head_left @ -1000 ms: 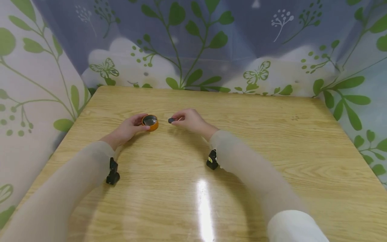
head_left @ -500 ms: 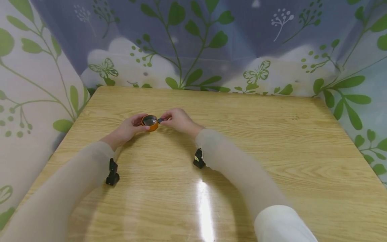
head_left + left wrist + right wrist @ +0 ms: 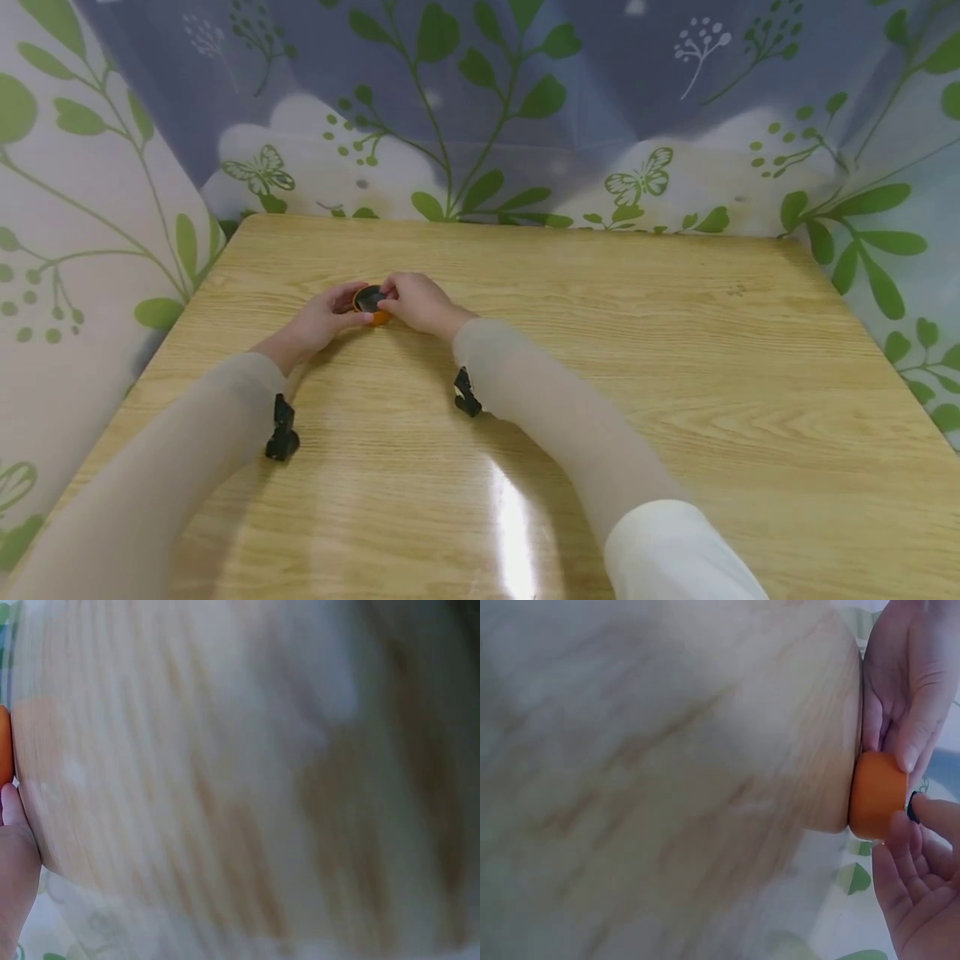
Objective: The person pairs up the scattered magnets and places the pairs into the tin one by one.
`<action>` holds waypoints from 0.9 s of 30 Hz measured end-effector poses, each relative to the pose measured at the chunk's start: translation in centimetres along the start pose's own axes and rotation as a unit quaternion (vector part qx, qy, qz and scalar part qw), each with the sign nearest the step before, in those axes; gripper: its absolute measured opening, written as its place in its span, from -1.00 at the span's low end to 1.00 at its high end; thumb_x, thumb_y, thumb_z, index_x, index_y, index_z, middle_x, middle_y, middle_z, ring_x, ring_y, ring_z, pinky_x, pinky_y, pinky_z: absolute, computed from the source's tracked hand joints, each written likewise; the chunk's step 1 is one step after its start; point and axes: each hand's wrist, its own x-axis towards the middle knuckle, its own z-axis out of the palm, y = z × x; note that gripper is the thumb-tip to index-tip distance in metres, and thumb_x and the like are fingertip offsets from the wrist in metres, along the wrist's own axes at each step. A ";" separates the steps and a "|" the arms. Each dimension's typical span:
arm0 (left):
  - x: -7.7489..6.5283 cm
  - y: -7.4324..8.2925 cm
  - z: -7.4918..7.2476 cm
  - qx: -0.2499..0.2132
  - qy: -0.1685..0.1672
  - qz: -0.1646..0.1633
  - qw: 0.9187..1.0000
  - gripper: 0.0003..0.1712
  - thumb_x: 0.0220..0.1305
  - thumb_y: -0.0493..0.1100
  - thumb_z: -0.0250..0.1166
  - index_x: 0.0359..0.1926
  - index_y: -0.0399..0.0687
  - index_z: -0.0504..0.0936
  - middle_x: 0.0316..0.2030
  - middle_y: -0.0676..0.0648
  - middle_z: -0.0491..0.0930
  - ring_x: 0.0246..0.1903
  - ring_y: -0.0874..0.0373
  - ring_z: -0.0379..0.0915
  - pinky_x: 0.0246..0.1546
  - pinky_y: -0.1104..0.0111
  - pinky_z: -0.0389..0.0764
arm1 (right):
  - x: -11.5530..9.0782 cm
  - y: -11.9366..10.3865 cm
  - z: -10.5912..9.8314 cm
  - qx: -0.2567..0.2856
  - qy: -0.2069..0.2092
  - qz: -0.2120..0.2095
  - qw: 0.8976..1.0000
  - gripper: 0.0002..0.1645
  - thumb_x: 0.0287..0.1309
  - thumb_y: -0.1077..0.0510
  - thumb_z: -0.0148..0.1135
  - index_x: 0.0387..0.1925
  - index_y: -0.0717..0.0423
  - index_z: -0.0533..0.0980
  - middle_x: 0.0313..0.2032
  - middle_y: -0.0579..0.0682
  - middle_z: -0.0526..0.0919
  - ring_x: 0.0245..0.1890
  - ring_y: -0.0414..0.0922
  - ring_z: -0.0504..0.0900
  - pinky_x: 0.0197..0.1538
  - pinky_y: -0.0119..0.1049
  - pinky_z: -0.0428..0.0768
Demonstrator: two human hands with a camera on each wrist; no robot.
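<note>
On the far left part of the table, my left hand (image 3: 317,323) grips a small round orange container (image 3: 877,796), thumb on the near side and fingers on the far side. Its dark, shiny inside faces up in the head view. My right hand (image 3: 422,303) pinches a small dark oval piece (image 3: 913,808) between thumb and fingertips, right at the container's rim. The right fingers overlap the container's right side, and most of the piece is hidden behind them. In the left wrist view, only an edge of the left hand (image 3: 16,859) and a sliver of orange show.
The wood-grain table (image 3: 645,358) reaches back to a leaf-patterned curtain (image 3: 495,100), which also hangs at both sides. Black wrist cameras, one on the left sleeve (image 3: 282,429) and one on the right sleeve (image 3: 467,394), hang close over the tabletop.
My right hand has moved left with the dark piece, from beside the container to its rim and over its right side. The left hand and the container have stayed in place.
</note>
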 end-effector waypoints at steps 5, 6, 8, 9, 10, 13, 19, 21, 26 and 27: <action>-0.2 0.3 0.4 0.002 -0.003 0.005 1.000 -0.17 0.28 -0.11 0.22 0.43 -0.16 -0.01 0.35 -0.25 0.09 0.31 -0.09 0.04 0.26 0.10 0.16 | 0.0 0.1 0.2 -0.013 0.010 0.021 1.000 -0.68 0.27 0.05 0.15 -0.03 0.14 0.51 -0.25 -0.06 0.56 -0.27 -0.22 0.48 -0.18 -0.43 0.43; -0.2 0.4 0.5 -0.001 -0.005 0.007 1.000 -0.18 0.28 -0.12 0.22 0.43 -0.17 -0.01 0.35 -0.26 0.10 0.30 -0.10 0.05 0.25 0.10 0.16 | 0.0 0.1 0.2 -0.012 0.012 0.024 1.000 -0.68 0.26 0.05 0.15 -0.03 0.14 0.51 -0.26 -0.06 0.56 -0.27 -0.22 0.48 -0.19 -0.43 0.43; -0.1 0.6 0.6 -0.002 -0.007 0.008 1.000 -0.19 0.30 -0.14 0.20 0.43 -0.17 -0.01 0.35 -0.26 0.09 0.31 -0.10 0.05 0.25 0.09 0.17 | -0.1 0.2 0.1 -0.010 0.017 0.029 0.999 -0.67 0.25 0.05 0.16 -0.03 0.14 0.52 -0.27 -0.06 0.55 -0.28 -0.21 0.47 -0.20 -0.43 0.42; -0.1 0.6 0.7 -0.001 -0.007 0.008 1.000 -0.19 0.30 -0.15 0.20 0.43 -0.17 -0.01 0.35 -0.26 0.09 0.31 -0.10 0.04 0.25 0.09 0.17 | -0.1 0.2 0.1 -0.008 0.019 0.031 0.999 -0.67 0.25 0.05 0.17 -0.03 0.14 0.53 -0.28 -0.05 0.55 -0.29 -0.21 0.46 -0.21 -0.42 0.41; 0.0 0.6 0.7 -0.002 -0.006 0.007 1.000 -0.20 0.30 -0.15 0.19 0.43 -0.16 -0.01 0.35 -0.25 0.09 0.31 -0.09 0.04 0.25 0.10 0.17 | -0.2 0.2 0.0 -0.006 0.019 0.032 0.999 -0.67 0.25 0.05 0.16 -0.03 0.15 0.53 -0.28 -0.05 0.55 -0.30 -0.20 0.46 -0.21 -0.42 0.41; 0.1 0.6 0.8 0.000 -0.006 0.004 1.000 -0.20 0.30 -0.15 0.20 0.43 -0.16 0.00 0.35 -0.24 0.09 0.31 -0.09 0.04 0.25 0.10 0.17 | -0.4 0.4 -0.1 0.006 0.019 0.031 0.999 -0.66 0.26 0.06 0.15 -0.02 0.16 0.53 -0.24 -0.03 0.56 -0.26 -0.19 0.46 -0.17 -0.41 0.42; 0.3 0.6 0.8 0.003 -0.005 0.007 1.000 -0.21 0.29 -0.15 0.21 0.42 -0.16 0.02 0.34 -0.24 0.11 0.30 -0.09 0.05 0.25 0.10 0.17 | -0.5 0.8 -0.3 0.010 0.024 0.020 0.999 -0.70 0.27 0.08 0.15 -0.05 0.15 0.56 -0.17 -0.01 0.59 -0.20 -0.20 0.48 -0.08 -0.40 0.43; 0.3 0.6 0.8 0.005 -0.002 0.008 1.000 -0.21 0.29 -0.16 0.21 0.42 -0.17 0.02 0.34 -0.24 0.12 0.30 -0.08 0.06 0.25 0.10 0.17 | -0.6 0.8 -0.4 0.007 0.023 0.017 1.000 -0.71 0.27 0.10 0.15 -0.06 0.15 0.57 -0.16 -0.01 0.60 -0.19 -0.20 0.49 -0.08 -0.40 0.44; 0.4 0.6 0.6 0.004 0.002 0.009 1.000 -0.22 0.29 -0.17 0.20 0.42 -0.18 0.03 0.34 -0.24 0.13 0.30 -0.08 0.07 0.24 0.10 0.19 | -0.8 0.8 -0.7 0.011 0.013 0.011 1.000 -0.71 0.26 0.13 0.16 -0.04 0.15 0.56 -0.15 -0.01 0.61 -0.18 -0.19 0.51 -0.08 -0.41 0.44; 0.4 0.5 0.5 0.004 0.003 0.009 1.000 -0.23 0.30 -0.17 0.20 0.42 -0.18 0.04 0.34 -0.24 0.13 0.30 -0.08 0.07 0.24 0.10 0.20 | -0.8 0.8 -0.7 0.012 0.011 0.009 1.000 -0.71 0.25 0.14 0.16 -0.04 0.16 0.56 -0.15 -0.01 0.61 -0.18 -0.20 0.51 -0.09 -0.42 0.44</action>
